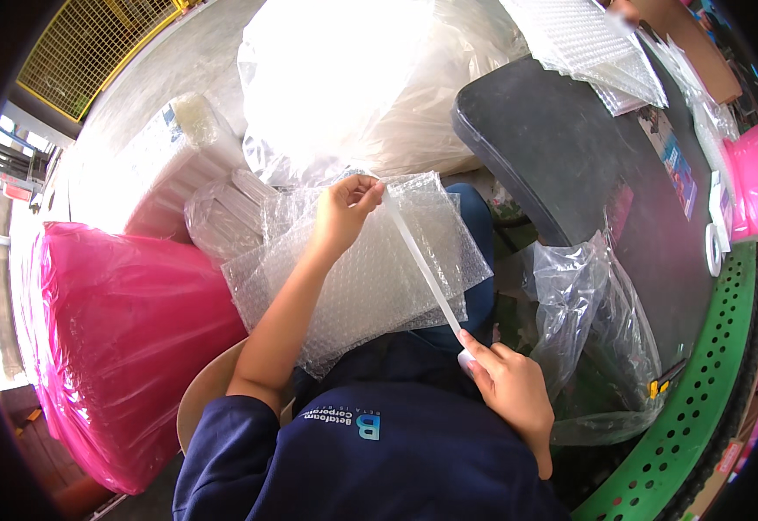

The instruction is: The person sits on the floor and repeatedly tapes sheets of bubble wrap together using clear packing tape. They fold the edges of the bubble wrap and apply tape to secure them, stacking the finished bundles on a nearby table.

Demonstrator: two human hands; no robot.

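Observation:
A narrow white strip of tape [422,265] is stretched taut between my two hands. My left hand [347,211] pinches its far end between thumb and fingers. At the near end, my right hand [514,389] grips the strip with forefinger and thumb, and a small white piece, perhaps part of a roll, shows under the fingers. Below the tape, several clear bubble wrap sheets [344,282] lie in an uneven stack across my lap. The strip slants over the stack's right part.
A pink plastic-wrapped bundle [127,347] stands at left, beside a wrapped white stack [179,165]. Ahead sits a big translucent bag [344,95]. A dark table [570,148] on the right carries more bubble wrap [592,52] and a white tape roll [713,250]. A clear bag [587,321] hangs nearby.

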